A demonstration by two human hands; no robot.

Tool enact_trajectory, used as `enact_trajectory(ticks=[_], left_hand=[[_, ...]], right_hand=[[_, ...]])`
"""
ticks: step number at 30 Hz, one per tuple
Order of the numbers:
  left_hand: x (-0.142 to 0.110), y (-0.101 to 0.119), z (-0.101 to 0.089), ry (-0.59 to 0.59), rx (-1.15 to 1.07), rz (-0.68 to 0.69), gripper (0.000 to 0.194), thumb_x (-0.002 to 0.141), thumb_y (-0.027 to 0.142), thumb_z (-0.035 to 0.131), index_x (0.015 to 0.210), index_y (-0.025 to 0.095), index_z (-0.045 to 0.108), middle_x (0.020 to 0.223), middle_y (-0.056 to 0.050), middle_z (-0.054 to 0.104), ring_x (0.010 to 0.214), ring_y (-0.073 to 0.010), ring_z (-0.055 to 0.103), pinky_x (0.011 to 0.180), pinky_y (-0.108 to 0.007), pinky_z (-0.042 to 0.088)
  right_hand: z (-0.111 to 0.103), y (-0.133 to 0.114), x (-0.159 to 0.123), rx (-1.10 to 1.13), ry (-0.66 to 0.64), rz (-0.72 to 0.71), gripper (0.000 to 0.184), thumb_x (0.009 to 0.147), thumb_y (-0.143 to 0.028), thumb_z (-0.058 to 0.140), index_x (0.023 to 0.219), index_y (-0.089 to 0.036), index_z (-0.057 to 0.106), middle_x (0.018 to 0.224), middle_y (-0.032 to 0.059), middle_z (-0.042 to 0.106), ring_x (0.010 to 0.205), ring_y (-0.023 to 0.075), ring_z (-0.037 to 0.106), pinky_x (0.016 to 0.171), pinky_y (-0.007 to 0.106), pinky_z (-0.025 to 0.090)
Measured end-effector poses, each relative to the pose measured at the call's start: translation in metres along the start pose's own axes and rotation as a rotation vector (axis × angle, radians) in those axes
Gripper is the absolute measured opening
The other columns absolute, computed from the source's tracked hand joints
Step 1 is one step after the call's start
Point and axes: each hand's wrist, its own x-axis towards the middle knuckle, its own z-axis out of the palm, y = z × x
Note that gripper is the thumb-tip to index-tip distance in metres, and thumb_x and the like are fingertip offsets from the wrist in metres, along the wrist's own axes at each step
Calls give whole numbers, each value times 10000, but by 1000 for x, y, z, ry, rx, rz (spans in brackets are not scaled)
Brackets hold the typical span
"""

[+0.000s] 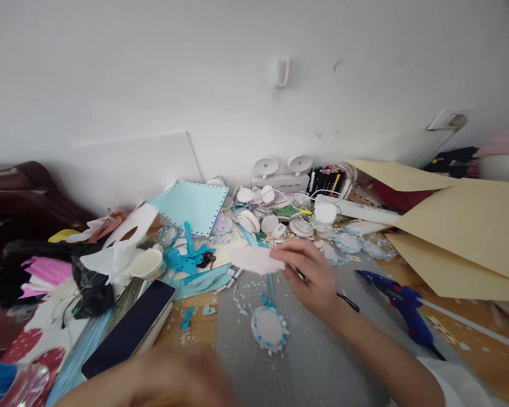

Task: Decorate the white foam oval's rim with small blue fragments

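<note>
My right hand (307, 274) pinches the edge of a thin white disc-like piece (254, 260), seen tilted and slightly blurred, above the grey cutting mat (322, 367). A slim black pen-like tool (348, 302) passes behind that hand; whether the hand holds it or it lies on the mat, I cannot tell. Below the white piece, a round pendant-like ornament (269, 328) rests on the mat, edged with blue and white bits and topped by a blue ribbon bow (268, 302). My left hand (182, 376) is smeared by motion at the bottom edge, its fingers not readable.
A blue glue gun (401, 305) lies on the right, near tan card sheets (466, 226). Left are a phone (129, 328), a paper cup (147, 264) and blue ribbon (189, 257). Behind stand white round pieces (269, 224), a twin-head lamp (280, 180) and markers (328, 180).
</note>
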Motion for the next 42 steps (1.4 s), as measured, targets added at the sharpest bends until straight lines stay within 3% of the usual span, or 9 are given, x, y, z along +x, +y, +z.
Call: enact_trajectory(ticks=[4, 8, 15, 20, 27, 30, 33, 38, 42], left_hand=[[24, -15, 14, -128, -106, -83, 502, 741, 492, 713, 1136, 186, 680, 1176, -131, 653, 1074, -329, 606, 940, -446, 490], [48, -30, 26, 100, -164, -102, 424, 759, 328, 740, 1151, 182, 673, 1157, -102, 678, 1008, -267, 647, 838, -329, 554], [56, -50, 3, 261, -144, -83, 484, 719, 326, 775, 1160, 158, 667, 1189, -104, 666, 1051, -277, 636, 821, -297, 574], [62, -82, -19, 287, -149, -153, 357, 736, 316, 762, 1026, 114, 714, 1117, -122, 697, 1024, -274, 653, 827, -305, 572], [67, -106, -30, 181, -81, -288, 487, 709, 345, 778, 1141, 149, 667, 1185, -121, 666, 1046, -266, 641, 820, -318, 565], [68, -106, -31, 166, -65, -307, 555, 658, 395, 803, 1138, 151, 669, 1177, -118, 669, 1052, -277, 633, 810, -321, 562], [69, -104, -30, 164, -53, -309, 590, 648, 423, 801, 1155, 156, 659, 1185, -112, 663, 1068, -284, 620, 808, -318, 558], [69, -105, -29, 162, -28, -272, 648, 677, 414, 779, 1250, 186, 581, 1301, -102, 584, 1123, -302, 579, 787, -335, 566], [69, -109, -31, 163, -20, -272, 707, 677, 423, 773, 1292, 174, 530, 1318, -115, 565, 1121, -304, 575, 776, -333, 564]], right_hand=[[-1, -10, -19, -124, -187, -232, 481, 883, -133, 503, 1327, -317, 489, 1066, 58, 668, 953, 177, 648, 839, 291, 536], [-5, -15, -30, -161, -338, -288, 638, 886, -130, 510, 1453, -325, 294, 1064, 22, 694, 942, 169, 663, 878, 240, 530], [-38, 37, -27, -358, -104, -5, 347, 857, -93, 491, 1143, -245, 613, 995, 72, 643, 944, 189, 621, 886, 329, 495], [-52, 90, -26, -383, -351, 167, 204, 849, -107, 428, 886, -187, 613, 1089, 107, 591, 1031, 215, 576, 902, 381, 466], [-55, 110, -20, -461, -513, 208, 234, 778, -79, 468, 936, -188, 602, 956, 78, 648, 944, 241, 561, 855, 383, 441], [-54, 112, -11, -470, -410, 240, 174, 846, -208, 505, 990, -188, 601, 952, 85, 651, 901, 240, 575, 825, 391, 450], [-49, 111, 5, -356, -116, 390, 206, 804, -287, 610, 993, -203, 612, 876, 49, 641, 740, 190, 562, 712, 344, 460], [-45, 117, 40, 443, 452, 752, 175, 683, -195, 716, 819, -204, 608, 724, -14, 580, 616, 104, 514, 555, 225, 452], [-50, 135, 62, 642, 514, 832, 108, 774, -189, 609, 693, -195, 538, 646, -22, 509, 517, 74, 472, 460, 188, 461]])
